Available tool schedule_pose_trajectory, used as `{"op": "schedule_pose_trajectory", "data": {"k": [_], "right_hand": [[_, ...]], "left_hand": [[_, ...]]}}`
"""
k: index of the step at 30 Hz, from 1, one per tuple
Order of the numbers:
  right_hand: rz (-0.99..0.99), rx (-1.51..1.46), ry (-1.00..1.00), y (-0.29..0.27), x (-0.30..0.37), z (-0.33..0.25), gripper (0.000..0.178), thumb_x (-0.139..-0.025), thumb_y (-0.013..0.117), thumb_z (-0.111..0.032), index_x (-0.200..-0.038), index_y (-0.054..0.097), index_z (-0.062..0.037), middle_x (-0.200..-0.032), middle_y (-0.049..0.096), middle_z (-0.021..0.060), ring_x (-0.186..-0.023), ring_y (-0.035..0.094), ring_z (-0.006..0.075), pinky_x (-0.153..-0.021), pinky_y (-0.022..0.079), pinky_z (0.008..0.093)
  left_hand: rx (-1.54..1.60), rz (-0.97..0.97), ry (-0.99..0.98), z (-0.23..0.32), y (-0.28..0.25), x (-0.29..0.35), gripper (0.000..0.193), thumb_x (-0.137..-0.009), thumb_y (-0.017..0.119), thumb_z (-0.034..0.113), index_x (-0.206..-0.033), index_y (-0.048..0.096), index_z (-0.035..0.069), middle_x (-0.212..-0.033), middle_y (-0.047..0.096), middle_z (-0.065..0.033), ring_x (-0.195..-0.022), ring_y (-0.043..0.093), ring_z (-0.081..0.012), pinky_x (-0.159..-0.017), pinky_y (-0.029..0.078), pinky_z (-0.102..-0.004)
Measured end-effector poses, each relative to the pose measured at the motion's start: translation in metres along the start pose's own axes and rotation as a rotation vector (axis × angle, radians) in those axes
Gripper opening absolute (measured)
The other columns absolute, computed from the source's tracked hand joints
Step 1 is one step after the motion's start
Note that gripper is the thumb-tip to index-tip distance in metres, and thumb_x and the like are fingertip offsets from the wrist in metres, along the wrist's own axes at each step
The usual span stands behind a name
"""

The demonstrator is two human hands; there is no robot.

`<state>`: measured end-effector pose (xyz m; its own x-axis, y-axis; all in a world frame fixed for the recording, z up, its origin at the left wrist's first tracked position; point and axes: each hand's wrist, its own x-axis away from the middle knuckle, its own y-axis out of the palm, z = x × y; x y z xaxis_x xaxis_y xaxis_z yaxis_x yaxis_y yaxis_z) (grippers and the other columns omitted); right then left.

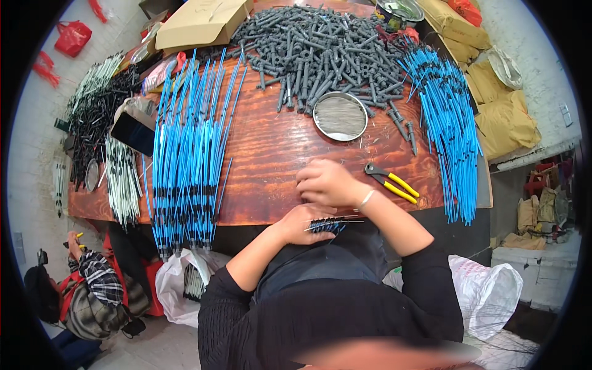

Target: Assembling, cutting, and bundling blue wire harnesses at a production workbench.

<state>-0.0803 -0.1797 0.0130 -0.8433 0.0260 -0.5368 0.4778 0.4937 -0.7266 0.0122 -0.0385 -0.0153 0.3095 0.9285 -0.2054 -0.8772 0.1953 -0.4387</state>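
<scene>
Low at the table's near edge, my left hand (300,224) is closed round a small bundle of blue rods (322,227) with black fittings. Thin metal pins stick out from the bundle's right side. Just above it is my right hand (331,183), its fingers curled in, with the fingertips close to the left hand's knuckles. Whatever those fingers hold, if anything, is hidden. Beyond the hands sits a round tin (317,121) full of thin metal pins. Pliers (394,184) with yellow handles lie right of my right hand.
Grey plastic tube-like parts (320,49) are heaped at the far side. Long blue rods (188,142) lie at left, more blue rods (453,129) at right. A phone (132,133), pale rods (121,179) and an open carton (200,24) are further left. Another person (92,290) sits lower left.
</scene>
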Motion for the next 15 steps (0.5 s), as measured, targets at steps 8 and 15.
{"op": "schedule_pose_trajectory", "data": {"k": [8,15], "right_hand": [[-0.215,0.183,0.068,-0.007,0.008,0.018,0.010,-0.067,0.061,-0.017,-0.061,0.058,-0.0090,-0.074,0.055,0.0051,-0.075,0.055,0.0248,-0.064,0.045,0.0378],[-0.083,0.715,0.482,-0.062,-0.008,0.095,0.007,-0.066,0.058,-0.012,-0.061,0.061,-0.0066,-0.074,0.058,0.0097,-0.077,0.058,0.0268,-0.064,0.048,0.0383]], "left_hand": [[-0.194,0.090,0.107,0.004,-0.009,0.004,0.039,-0.068,0.074,0.025,-0.098,0.063,0.004,-0.100,0.064,-0.0104,-0.102,0.058,-0.0293,-0.090,0.045,-0.0377],[-0.189,0.030,0.110,0.001,-0.006,0.004,0.044,-0.067,0.075,0.026,-0.103,0.062,0.003,-0.105,0.063,-0.0109,-0.108,0.055,-0.0299,-0.095,0.041,-0.0415]]}}
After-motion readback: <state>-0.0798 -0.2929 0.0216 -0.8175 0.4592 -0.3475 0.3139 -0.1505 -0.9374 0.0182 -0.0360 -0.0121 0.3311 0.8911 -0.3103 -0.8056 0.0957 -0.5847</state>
